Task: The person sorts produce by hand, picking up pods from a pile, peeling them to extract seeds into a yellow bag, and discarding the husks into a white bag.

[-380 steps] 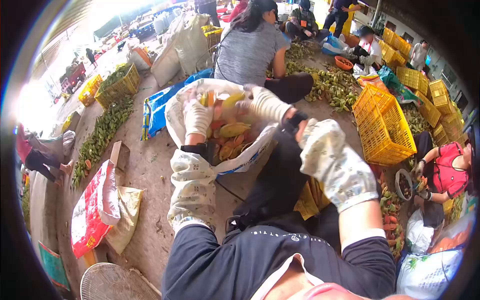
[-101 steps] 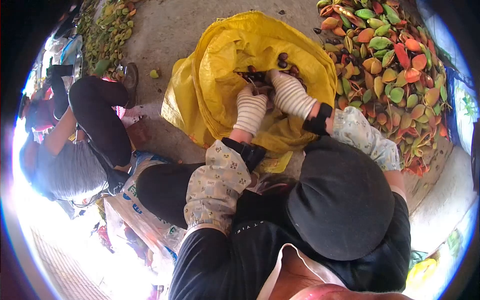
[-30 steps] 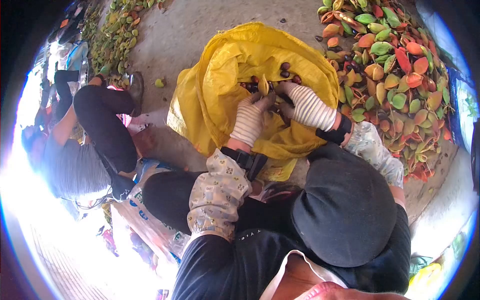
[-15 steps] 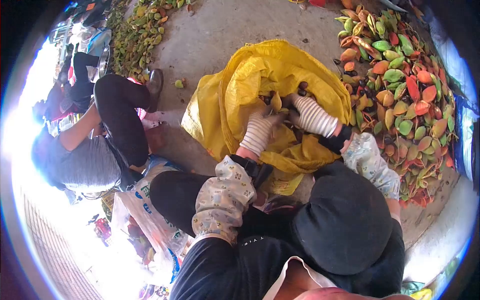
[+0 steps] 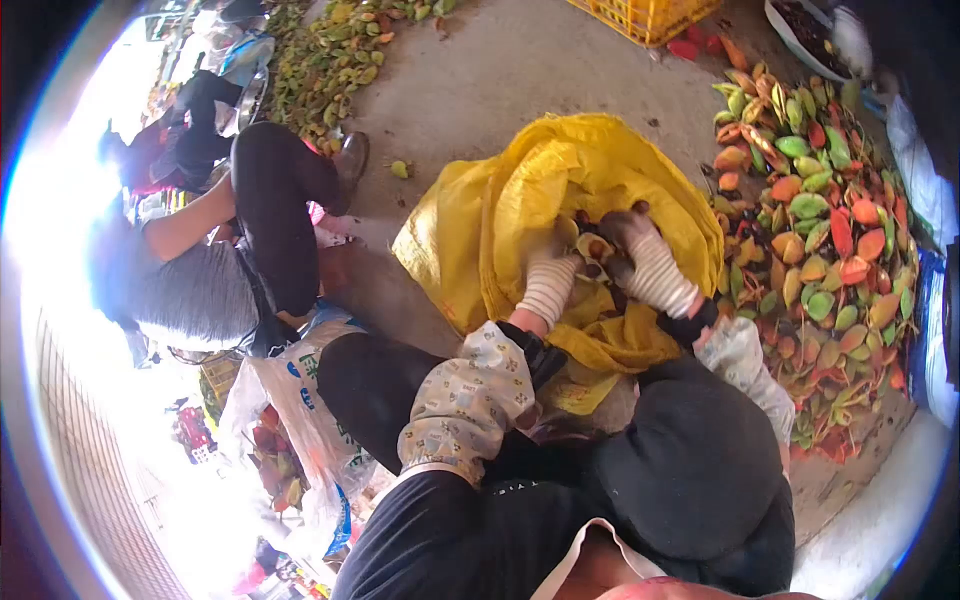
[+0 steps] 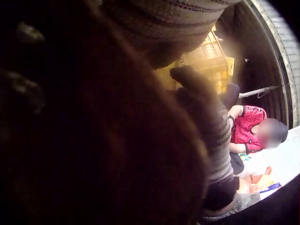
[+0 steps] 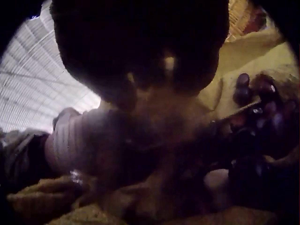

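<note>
The seed pod [image 5: 594, 247], closed-looking earlier, now gapes inside the yellow sack [image 5: 510, 215], exposing its interior. Left hand [image 5: 550, 280] blurred, right hand [image 5: 652, 265] crooked alongside; pinching unclear. Pod heap [image 5: 820, 250]: three o'clock.

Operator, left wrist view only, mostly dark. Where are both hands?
Observer: Head view puts the left hand and right hand over the open mouth of a yellow sack.
Operator: Sack contents?
Observer: Right wrist view shows dark, glossy seeds against the yellow fabric; too dim to count.
Operator: Anything beside the sack?
Observer: A pile of red and green pods on the ground, on the right-hand side.
</note>
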`<state>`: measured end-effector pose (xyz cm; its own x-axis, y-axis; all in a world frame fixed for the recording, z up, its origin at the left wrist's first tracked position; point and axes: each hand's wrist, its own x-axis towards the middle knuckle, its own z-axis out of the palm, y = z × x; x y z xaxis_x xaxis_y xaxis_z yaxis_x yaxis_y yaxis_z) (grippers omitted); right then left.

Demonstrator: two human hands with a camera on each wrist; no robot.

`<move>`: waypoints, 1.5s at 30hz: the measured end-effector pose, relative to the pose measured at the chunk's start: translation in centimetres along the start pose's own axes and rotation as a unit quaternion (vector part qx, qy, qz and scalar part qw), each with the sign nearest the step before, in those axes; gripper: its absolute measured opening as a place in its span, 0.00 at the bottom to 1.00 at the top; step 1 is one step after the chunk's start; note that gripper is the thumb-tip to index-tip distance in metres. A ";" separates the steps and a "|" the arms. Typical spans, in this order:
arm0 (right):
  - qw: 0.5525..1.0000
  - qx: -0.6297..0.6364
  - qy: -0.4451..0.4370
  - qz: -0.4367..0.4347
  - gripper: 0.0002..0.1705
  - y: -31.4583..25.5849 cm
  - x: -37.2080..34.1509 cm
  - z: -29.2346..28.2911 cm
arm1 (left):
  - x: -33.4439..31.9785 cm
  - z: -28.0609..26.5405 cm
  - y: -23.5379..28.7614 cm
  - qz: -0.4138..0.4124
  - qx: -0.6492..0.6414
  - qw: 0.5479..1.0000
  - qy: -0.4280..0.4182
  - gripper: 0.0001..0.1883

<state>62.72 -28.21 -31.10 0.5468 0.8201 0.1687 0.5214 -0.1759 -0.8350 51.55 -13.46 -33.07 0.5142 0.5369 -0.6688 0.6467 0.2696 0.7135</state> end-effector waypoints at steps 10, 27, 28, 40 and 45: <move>0.989 0.003 -0.142 0.030 0.23 3.4 -2.0 5.1 | 0.7 0.2 0.3 -0.040 -0.018 0.999 0.011 0.18; 0.977 0.177 -0.094 0.075 0.27 -1.1 2.0 -3.8 | -2.8 -0.1 1.7 0.097 0.003 0.983 -0.157 0.13; 0.979 0.167 -0.084 0.079 0.25 -1.1 1.9 -3.7 | -3.0 -0.4 2.1 0.127 0.005 0.979 -0.161 0.13; 0.986 0.127 -0.101 0.049 0.28 -17.6 3.7 -14.0 | -15.7 -3.9 14.8 0.272 0.025 0.932 -0.240 0.13; 0.992 -0.038 -0.104 -0.067 0.27 -26.5 3.4 -15.6 | -22.9 -8.4 17.3 0.266 -0.004 0.931 -0.249 0.12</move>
<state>60.98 -29.26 -0.20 0.3260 0.9322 0.1574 0.6330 -0.0915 -0.7687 46.24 -14.40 -3.70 0.9596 0.1585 -0.2325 0.2224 0.0788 0.9718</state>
